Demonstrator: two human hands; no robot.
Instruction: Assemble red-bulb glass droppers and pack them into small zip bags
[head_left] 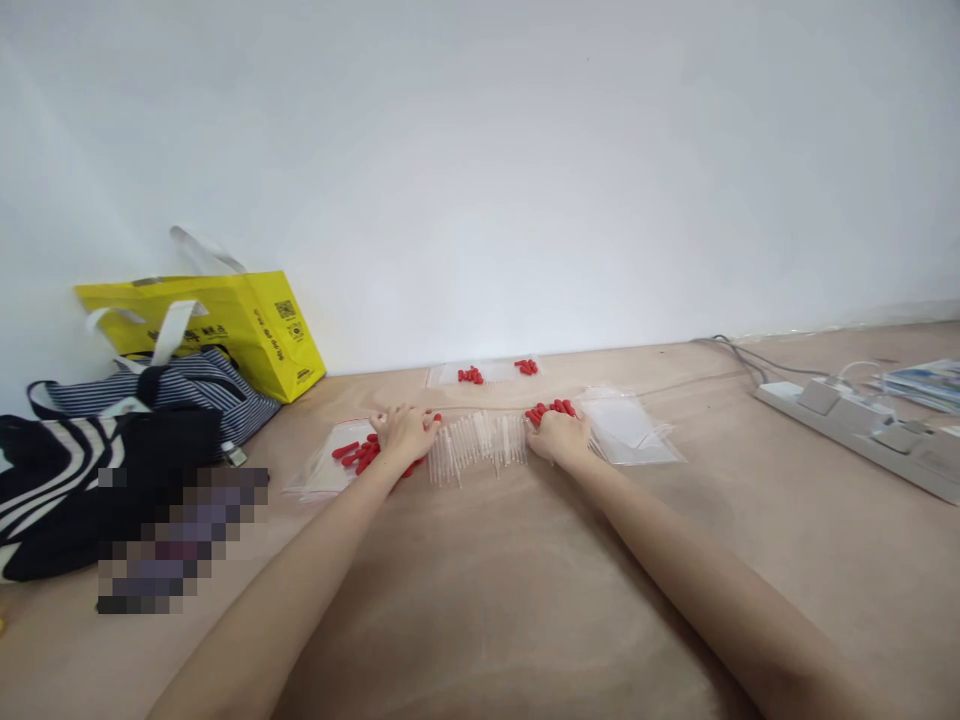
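A row of several thin, clear sticks (480,445) lies on the wooden table between my hands. My left hand (407,433) rests at the row's left end with its fingers spread, over a pile of red pieces (366,453) on clear bags. At the right end my right hand (561,436) reaches down beside more red pieces (553,408); its fingertips are curled under and hidden, so whether it holds anything does not show. Flat clear plastic bags (626,425) lie just right of that hand.
Near the wall lies a clear bag (448,375) with red pieces. At left are a yellow bag (262,335), a striped bag (244,400) and a black bag (161,450). A power strip (862,440) with cables and some papers (926,383) are at right.
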